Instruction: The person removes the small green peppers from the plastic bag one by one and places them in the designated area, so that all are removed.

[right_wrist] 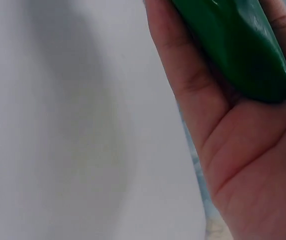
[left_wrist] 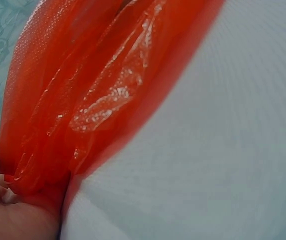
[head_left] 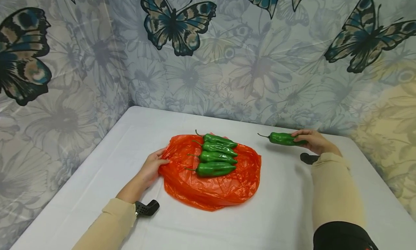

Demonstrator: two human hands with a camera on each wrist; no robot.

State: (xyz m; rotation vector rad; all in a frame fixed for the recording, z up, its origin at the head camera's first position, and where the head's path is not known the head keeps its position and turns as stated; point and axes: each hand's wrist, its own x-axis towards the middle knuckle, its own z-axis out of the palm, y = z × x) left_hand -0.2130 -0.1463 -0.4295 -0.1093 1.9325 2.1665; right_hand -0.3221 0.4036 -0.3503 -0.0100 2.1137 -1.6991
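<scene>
– What's beyond the white worktop (head_left: 276,196)?
– A grey-blue flowered backdrop (head_left: 260,77), yellowish at three o'clock in the head view.
– And printed on it?
– One butterfly (head_left: 173,25) near eleven, a second butterfly (head_left: 366,40) at two, a third butterfly (head_left: 24,55) between nine and ten.

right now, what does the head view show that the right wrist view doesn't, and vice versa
Only the head view shows the red plastic bag, the four peppers lying on it, the left hand and the stem of the held pepper. Only the right wrist view shows the creased palm of the right hand. Both show the right hand, the held pepper and the white table.
</scene>
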